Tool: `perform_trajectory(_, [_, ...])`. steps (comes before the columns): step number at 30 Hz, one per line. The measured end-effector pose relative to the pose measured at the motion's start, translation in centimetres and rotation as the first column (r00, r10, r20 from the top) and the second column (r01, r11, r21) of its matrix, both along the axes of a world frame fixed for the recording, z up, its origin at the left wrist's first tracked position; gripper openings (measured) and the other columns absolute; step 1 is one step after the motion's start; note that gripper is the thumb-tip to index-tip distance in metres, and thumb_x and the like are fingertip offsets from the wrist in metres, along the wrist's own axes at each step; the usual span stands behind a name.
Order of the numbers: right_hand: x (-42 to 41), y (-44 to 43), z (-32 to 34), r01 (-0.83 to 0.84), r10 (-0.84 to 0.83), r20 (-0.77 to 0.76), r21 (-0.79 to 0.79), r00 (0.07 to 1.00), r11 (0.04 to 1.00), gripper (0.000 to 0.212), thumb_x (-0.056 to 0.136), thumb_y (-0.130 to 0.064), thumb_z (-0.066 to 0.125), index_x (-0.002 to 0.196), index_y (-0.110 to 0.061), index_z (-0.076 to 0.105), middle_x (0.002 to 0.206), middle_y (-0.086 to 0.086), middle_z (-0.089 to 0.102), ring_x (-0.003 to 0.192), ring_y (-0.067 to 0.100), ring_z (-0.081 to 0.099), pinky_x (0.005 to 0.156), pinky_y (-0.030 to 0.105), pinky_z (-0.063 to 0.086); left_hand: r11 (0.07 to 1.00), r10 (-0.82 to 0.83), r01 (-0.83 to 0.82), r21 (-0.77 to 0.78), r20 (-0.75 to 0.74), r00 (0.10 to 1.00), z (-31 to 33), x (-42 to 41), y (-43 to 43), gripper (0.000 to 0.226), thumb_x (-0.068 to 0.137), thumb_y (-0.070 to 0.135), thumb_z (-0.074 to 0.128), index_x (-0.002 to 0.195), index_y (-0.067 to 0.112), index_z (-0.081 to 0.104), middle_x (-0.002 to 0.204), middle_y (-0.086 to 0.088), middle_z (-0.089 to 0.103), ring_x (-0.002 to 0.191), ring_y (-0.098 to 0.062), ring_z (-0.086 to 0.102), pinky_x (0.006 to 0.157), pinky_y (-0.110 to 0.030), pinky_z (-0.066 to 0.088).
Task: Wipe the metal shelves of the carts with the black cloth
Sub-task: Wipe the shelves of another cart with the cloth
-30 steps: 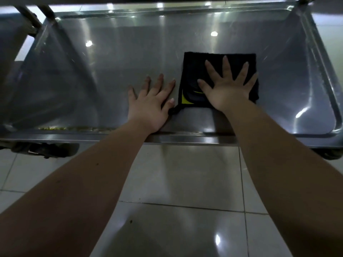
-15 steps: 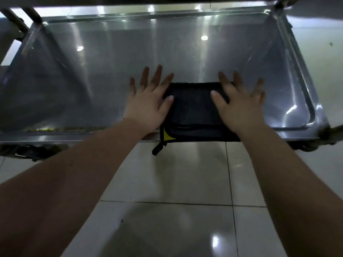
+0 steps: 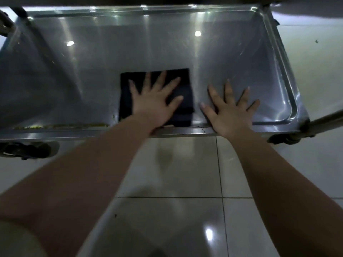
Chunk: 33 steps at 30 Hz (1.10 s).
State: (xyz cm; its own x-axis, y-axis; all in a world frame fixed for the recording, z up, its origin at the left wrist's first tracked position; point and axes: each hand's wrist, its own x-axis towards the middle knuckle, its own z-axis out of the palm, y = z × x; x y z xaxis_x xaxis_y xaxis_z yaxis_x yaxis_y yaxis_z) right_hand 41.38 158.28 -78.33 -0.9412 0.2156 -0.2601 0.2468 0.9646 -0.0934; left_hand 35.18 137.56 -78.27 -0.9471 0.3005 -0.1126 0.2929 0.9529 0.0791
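Forearms (image 3: 104, 164) bare — left hand (image 3: 154, 106), right hand (image 3: 230, 115) bare too.

Pale glossy floor tiles (image 3: 172, 164) with dark grout lines reflected a bright light. A dark, blurred object (image 3: 26, 150) lay on them at the left, and a small speck (image 3: 115, 216) lay nearer.

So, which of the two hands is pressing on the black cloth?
The left hand: it lies flat on the black cloth, while the right hand rests on the bare metal shelf beside it.
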Motion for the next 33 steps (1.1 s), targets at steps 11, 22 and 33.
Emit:
perform_trajectory(11, [-0.6,-1.0,0.7,0.075,-0.078,0.099,0.04,0.992,0.996,0.065,0.091,-0.076,0.01,0.147,-0.055,-0.017,0.162,-0.006,-0.025,0.144,0.045,-0.023,0.111,0.071,-0.009,0.997,0.018,-0.011,-0.076,0.093,0.996,0.9,-0.7,-10.6,0.064,0.093,0.07,0.022,0.149,0.056,-0.006,0.165,0.01,-0.011,0.151,-0.03,-0.012,0.114,-0.069,-0.004])
perform_trajectory(22, [-3.3,-13.8,0.0,-0.144,0.138,-0.081,-0.072,0.987,0.987,0.059,0.096,-0.066,0.003,0.149,-0.051,-0.018,0.165,-0.013,-0.008,0.149,0.036,-0.015,0.111,0.067,-0.014,0.999,-0.024,0.027,-0.033,0.083,0.996,0.6,2.2,-10.5,0.074,0.083,0.085,0.018,0.148,0.06,-0.008,0.163,0.017,-0.017,0.149,-0.029,-0.021,0.11,-0.07,-0.014])
perform_trajectory(33, [-4.5,-14.3,-0.3,-0.218,0.219,0.004,0.071,0.976,0.973,0.07,0.082,-0.084,0.003,0.145,-0.059,-0.016,0.163,-0.012,-0.019,0.146,0.045,-0.018,0.108,0.074,-0.01,0.985,0.167,-0.159,-0.065,0.154,0.974,1.7,-6.0,-16.4,0.071,0.086,0.083,0.018,0.146,0.06,-0.009,0.164,0.014,-0.015,0.149,-0.034,-0.018,0.108,-0.075,-0.009])
